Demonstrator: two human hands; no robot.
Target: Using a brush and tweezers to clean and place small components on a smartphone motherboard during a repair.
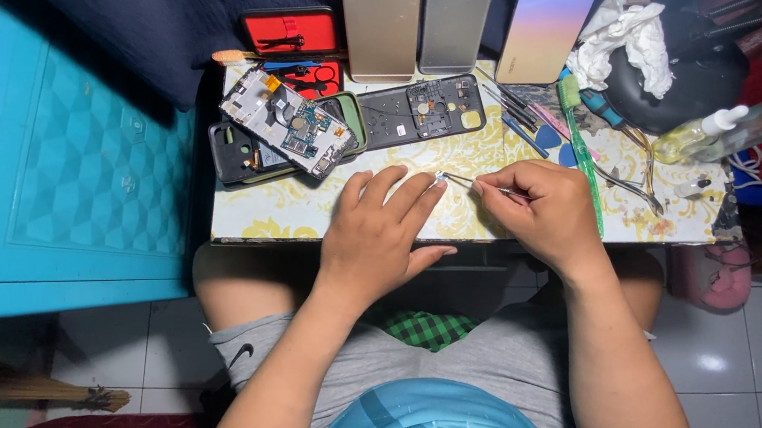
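The phone repair looks well into its disassembly stage, judging from how the parts lie. At the left of the small table (287, 216), a dark phone back shell (238, 152) lies open with a stripped frame carrying a circuit board (288, 122) set slantwise across it, so the opening up is done; behind it a red tool case (291, 33) stands open, with small tools strapped in its lid and lower half. To the right lies a 2nd opened phone midframe (422, 111), its inner parts bared. No part looks refitted, so reassembly seems left to do. The left hand (374, 234) rests palm down on the table, fingers spread apart and holding nothing, fingertips just beside a tiny part (440, 177). The right hand (546, 211) has its fingers clamped together on fine metal tweezers (477, 183), whose tips meet that part near the front middle of the table. Behind, 3 whole phones lie face down: gold (382, 18), silver (459, 9) and gradient-coloured (557, 7). At the far right, a clear squeeze bottle (721, 131) lies on its side; whether it holds liquid cannot be told.
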